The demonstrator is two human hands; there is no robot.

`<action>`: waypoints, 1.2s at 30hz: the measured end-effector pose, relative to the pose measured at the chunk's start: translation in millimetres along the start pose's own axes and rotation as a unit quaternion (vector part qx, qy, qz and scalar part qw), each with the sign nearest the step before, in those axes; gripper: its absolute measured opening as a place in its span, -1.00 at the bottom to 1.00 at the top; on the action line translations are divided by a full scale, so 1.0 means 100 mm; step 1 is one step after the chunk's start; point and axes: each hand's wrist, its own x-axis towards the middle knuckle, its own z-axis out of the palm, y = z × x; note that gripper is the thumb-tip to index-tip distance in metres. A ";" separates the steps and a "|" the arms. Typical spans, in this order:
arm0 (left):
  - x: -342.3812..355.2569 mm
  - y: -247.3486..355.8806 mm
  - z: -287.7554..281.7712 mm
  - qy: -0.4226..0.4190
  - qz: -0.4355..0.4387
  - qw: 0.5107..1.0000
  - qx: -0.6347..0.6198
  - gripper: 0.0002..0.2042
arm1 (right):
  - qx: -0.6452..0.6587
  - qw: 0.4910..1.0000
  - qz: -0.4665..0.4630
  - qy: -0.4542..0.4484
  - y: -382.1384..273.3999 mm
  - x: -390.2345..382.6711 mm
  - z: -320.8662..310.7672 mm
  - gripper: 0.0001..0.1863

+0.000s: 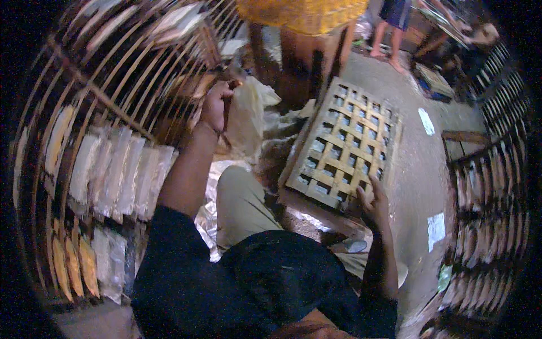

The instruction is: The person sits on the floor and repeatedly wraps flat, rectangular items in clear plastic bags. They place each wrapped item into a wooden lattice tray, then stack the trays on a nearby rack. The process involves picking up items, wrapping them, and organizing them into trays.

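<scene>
My left hand (214, 106) reaches forward with its fingers curled together beside a pale translucent plastic bag (248, 116). The fingertips meet the bag's upper edge, but blur hides what is between them. In front of my right knee, a light brown lattice panel (343, 148) with rows of square holes lies tilted on a low support. My right hand (375, 204) is at its near right corner, thumb and forefinger apart and touching or close to the edge. The other fingers are partly hidden.
Slatted racks with wrapped packs (116, 169) curve along the left; more stacked racks (488, 192) line the right. Ahead stands a yellow woven basket (302, 14) on a wooden stand. Scraps of paper (426, 121) lie on the concrete floor (415, 186). Another person's legs (389, 42) show farther off.
</scene>
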 end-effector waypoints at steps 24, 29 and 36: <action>-0.98 -2.06 1.75 -0.220 -0.073 0.887 0.399 -0.67 | 0.215 0.976 0.015 0.034 -0.39 -0.29 -0.08 -0.86; -0.90 -1.49 2.01 -0.344 0.327 0.681 0.558 -0.71 | 0.234 0.969 -0.049 0.058 -0.43 -0.36 -0.22 -0.68; -0.53 -1.27 1.82 -0.185 -0.125 0.955 -0.196 -0.60 | 0.406 0.912 0.052 0.027 0.13 -0.09 0.09 -0.31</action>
